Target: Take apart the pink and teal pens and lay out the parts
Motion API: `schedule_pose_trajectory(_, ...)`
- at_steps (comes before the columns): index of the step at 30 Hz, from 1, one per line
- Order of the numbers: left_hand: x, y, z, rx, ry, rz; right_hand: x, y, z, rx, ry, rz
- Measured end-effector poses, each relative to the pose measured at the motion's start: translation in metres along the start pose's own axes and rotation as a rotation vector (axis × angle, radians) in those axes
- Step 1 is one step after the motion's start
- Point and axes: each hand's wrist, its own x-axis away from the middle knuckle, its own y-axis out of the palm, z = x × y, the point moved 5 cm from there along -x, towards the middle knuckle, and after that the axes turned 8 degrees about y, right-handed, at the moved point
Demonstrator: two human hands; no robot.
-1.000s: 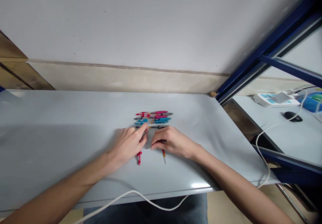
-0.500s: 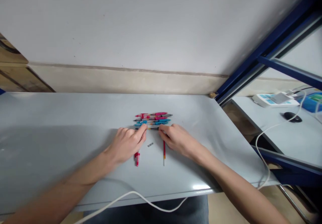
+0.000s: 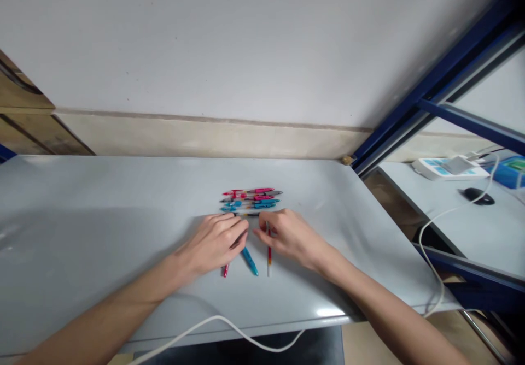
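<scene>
Pale wall (image 3: 229, 42) fills the upper view, beige band along its foot. Below it, the grey desk (image 3: 123, 190), running nearly the full width. Blue metal frame (image 3: 426, 86) slants up at the right; beyond it a second desk (image 3: 484, 239). Brown wooden furniture (image 3: 24, 89) at far left, cut by the edge of view.

White cable (image 3: 217, 317) loops across the near edge of the desk.

Left hand (image 3: 219, 239) low over the desk centre, back uppermost, fingers curled inward; how far its grip is parted, and whether it has hold of anything, cannot tell. Right hand (image 3: 289, 236) facing it, just apart; thumb and forefinger bent toward each other, their contact hidden, so hold on anything cannot be told.

On the second desk: white device (image 3: 430, 169) with light-blue patches, blue box (image 3: 508, 174), black mouse (image 3: 478, 196).

Beyond the hands, a close-set row of pens (image 3: 262, 190), pink, grey and turquoise, lying crosswise. Turquoise pen piece (image 3: 250, 262) between the hands, slanting out from under the left fingers, upper end hidden. Red refill (image 3: 269, 253) runs toward the near edge from below the right fingers. Black pen (image 3: 253, 215) nearest of the crosswise ones, ends partly covered by the hands. Red pen piece (image 3: 225, 271) peeks out below the left hand. Small brown lump (image 3: 347, 160) at the desk's far right corner.
</scene>
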Motion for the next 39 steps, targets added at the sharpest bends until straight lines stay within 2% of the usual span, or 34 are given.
schedule_pose_trajectory(7,0.003,0.007,-0.003,0.139,-0.11,-0.074,0.015,0.025,-0.035,0.084,-0.154,-0.067)
schedule_pose_trajectory(9,0.003,0.007,-0.004,0.165,-0.138,-0.075,0.018,0.034,-0.04,0.128,-0.157,-0.074)
schedule_pose_trajectory(13,0.002,0.006,-0.006,0.192,-0.167,-0.058,0.019,0.039,-0.041,0.211,-0.123,-0.06)
schedule_pose_trajectory(21,0.006,0.008,-0.018,0.149,-0.203,-0.081,0.018,0.025,-0.035,0.161,-0.117,0.001)
schedule_pose_trajectory(25,0.004,0.006,-0.017,0.102,-0.188,-0.067,0.019,0.033,-0.038,0.194,-0.113,0.002)
schedule_pose_trajectory(33,0.0,0.006,-0.011,0.11,-0.149,-0.036,0.013,0.051,-0.049,0.268,0.014,0.056)
schedule_pose_trajectory(39,0.001,0.007,-0.013,0.18,-0.137,-0.047,0.016,0.053,-0.05,0.24,0.017,0.033)
